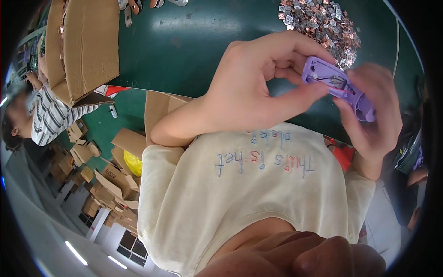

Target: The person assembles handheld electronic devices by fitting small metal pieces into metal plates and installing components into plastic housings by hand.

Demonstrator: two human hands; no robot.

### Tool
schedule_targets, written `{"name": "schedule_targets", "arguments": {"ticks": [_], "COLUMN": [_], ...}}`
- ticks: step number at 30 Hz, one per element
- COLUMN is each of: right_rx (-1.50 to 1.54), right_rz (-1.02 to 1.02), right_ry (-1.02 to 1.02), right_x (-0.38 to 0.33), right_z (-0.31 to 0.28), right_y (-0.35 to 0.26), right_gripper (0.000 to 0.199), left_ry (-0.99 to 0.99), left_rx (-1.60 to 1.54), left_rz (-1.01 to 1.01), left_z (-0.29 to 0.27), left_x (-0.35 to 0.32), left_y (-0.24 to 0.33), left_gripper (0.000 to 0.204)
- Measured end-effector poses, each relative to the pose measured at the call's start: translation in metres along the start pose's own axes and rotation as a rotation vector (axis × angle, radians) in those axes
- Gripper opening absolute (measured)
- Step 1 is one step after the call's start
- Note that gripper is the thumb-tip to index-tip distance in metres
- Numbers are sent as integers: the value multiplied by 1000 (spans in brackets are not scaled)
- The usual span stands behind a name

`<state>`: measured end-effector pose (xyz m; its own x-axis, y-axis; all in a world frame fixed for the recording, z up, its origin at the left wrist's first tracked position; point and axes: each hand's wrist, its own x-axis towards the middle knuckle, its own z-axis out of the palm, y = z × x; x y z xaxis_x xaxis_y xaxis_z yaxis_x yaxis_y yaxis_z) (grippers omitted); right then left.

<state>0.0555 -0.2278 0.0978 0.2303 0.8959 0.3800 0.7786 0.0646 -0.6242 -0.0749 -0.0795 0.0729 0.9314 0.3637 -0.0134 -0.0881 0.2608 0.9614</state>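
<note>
Between my two hands, above the table, I hold a purple plastic casing (339, 83), elongated and tilted down to the right. Its open side faces me and shows thin dark and red wires and a small inner part too small to name. My left hand (272, 83) pinches the casing's left end, thumb along the near edge and fingers on the far side. Around the right end close the thumb and fingers of my right hand (376, 104), partly blurred; they cover some of that end. The casing's rounded right tip shows below them.
A heap of small silvery and copper-coloured metal pieces (323, 25) lies on the dark green table (184, 55) beyond my hands. A cardboard box (90, 46) stands at the left. Other small parts (134, 7) lie at the far edge. Another person (46, 113) is at the left; open cartons (115, 182) stand on the floor.
</note>
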Motion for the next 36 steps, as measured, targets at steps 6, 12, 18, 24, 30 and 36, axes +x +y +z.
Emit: {"name": "schedule_targets", "arguments": {"ticks": [6,12,18,24,30,36], "right_rx": [130,454,438,470,389,-312], "right_rz": [135,559,385,611,646,853], "right_ry": [1,157,194,-128,274,97], "right_x": [-10,-14,-10,42,161,197], "right_z": [12,28,37,26,-18,-40], "right_y": [2,4,16,44,201,274], "right_gripper": [31,27,26,25,29,26], "left_ry": [80,89,108,250,389,243], "left_rx": [28,152,354,242,1086,1351], "left_rz": [33,42,211,199,343,291], "left_z": [4,1,-10,-22,-68,-97], "left_x": [-5,0,5,17,47,88], "left_y": [-16,-25,-41,-52,-18,-20], "left_gripper": [21,19,21,27,29,18]}}
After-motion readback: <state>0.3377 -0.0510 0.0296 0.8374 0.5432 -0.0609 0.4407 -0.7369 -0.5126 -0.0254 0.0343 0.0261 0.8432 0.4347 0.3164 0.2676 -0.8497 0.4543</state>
